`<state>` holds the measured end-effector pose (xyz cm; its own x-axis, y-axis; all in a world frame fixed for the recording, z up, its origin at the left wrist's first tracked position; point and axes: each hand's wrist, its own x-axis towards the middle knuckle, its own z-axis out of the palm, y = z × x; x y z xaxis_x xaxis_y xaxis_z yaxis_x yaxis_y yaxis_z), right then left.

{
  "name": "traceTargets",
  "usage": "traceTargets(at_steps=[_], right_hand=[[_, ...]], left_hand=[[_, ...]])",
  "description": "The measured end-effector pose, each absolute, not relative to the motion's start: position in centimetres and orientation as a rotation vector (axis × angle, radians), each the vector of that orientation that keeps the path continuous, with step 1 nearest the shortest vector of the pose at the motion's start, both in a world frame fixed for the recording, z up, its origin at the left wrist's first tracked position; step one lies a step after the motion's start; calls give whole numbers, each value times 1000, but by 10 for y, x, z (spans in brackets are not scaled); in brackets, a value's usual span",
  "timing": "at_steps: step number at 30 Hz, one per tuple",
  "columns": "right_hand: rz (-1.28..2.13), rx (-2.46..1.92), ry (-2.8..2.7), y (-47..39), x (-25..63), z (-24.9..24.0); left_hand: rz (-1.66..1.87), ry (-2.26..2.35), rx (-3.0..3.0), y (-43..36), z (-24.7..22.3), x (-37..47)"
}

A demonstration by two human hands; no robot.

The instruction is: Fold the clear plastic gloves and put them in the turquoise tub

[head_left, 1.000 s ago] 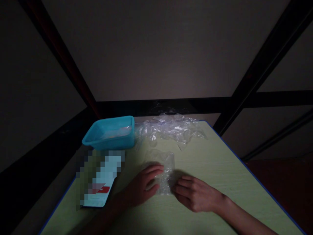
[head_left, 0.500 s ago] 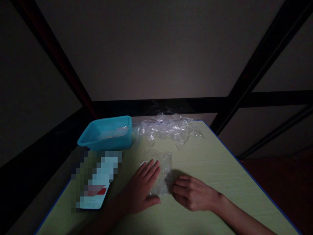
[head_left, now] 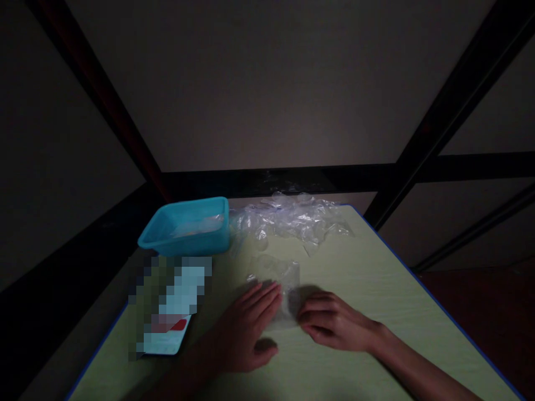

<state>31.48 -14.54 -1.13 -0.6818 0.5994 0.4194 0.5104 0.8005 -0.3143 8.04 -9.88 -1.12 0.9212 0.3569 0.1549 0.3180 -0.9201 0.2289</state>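
Note:
A small clear plastic bag (head_left: pixel 288 303) lies flat on the table in front of me. My left hand (head_left: pixel 251 328) rests on its left part, palm down with the fingers stretched out and the thumb apart. At the bag's right edge is my right hand (head_left: pixel 330 320), its fingers curled and pressed together on that edge. The fingertips of the right hand are partly hidden, so the exact hold on the film is hard to see.
A heap of crumpled clear plastic bags (head_left: pixel 292 220) lies along the table's far edge. Left of it stands a blue plastic basket (head_left: pixel 188 245) with flat clear packets inside. A phone (head_left: pixel 163 342), partly pixelated, lies nearer on the left. Behind the table (head_left: pixel 376 278) rises a wall (head_left: pixel 267 100).
My left hand has slid slightly right and toward me over the bag, its fingers now closer together. The right hand stays at the bag's edge. The view has shifted a little.

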Motion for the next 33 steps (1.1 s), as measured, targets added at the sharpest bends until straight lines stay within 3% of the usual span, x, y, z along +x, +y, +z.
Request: traceTargets(at_steps=[7,17,33], right_hand=[[353,-841,-2361,-144,319,-11],[-245,-920,-2539,-146,314,-25],[-372,-896,-2570,-146,313,-22]], left_hand=[[466,481,3075,-102,-22,86],[507,518,3066,-106,-25,88],[423,544,3031,-107,-7,87]])
